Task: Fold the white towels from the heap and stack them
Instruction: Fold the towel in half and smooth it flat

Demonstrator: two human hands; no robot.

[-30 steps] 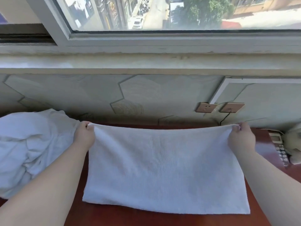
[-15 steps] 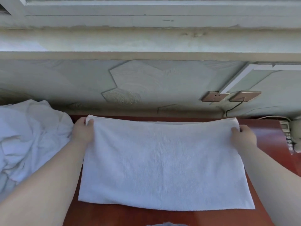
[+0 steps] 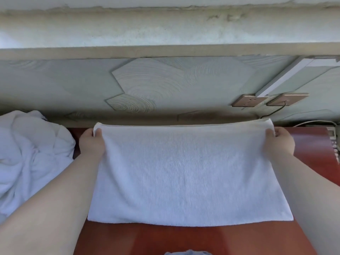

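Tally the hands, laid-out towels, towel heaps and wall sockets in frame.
hands: 2, left hand and right hand, each with a grip on a far corner
towel: 1
heap: 1
sockets: 2
Total: 6

The towel (image 3: 187, 172) is lying spread on the worktop (image 3: 184, 240). My left grip (image 3: 92, 142) is pinching the towel's far left corner, and my right grip (image 3: 279, 140) is pinching its far right corner. The heap (image 3: 31, 159) is sitting left of the towel. Two sockets (image 3: 246, 102) are sitting on the wall behind the towel's right corner, and a phone (image 3: 334, 140) is lying to the towel's right.
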